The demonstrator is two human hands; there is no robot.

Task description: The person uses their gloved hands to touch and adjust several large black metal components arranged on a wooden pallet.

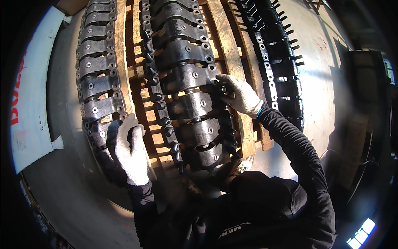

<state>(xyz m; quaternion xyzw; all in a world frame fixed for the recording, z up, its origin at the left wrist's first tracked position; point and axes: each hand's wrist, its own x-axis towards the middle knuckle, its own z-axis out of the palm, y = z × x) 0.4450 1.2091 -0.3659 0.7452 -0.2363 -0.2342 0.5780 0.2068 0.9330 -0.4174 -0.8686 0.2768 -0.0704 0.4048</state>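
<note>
My left hand (132, 152), in a white knit glove, is at the inner edge of the left steel track chain (90, 86), fingertips near a link's bolt hole. Its finger and thumb are a little apart, with nothing visible between them. My right hand (242, 96), gloved alike, reaches to the right edge of the middle track chain (194, 74). Finger and thumb curve around a dark bolt (224, 89); whether they grip it is hidden in shadow. Black bolts (159, 97) stand along the middle chain's left edge, and more stand below my right hand.
Wooden pallet boards (228, 40) lie under the chains. To the right is a glossy black track chain (281, 65) with bolts sticking out at its far end. A white panel with red lettering (34, 93) stands at the left, on the concrete floor (317, 77).
</note>
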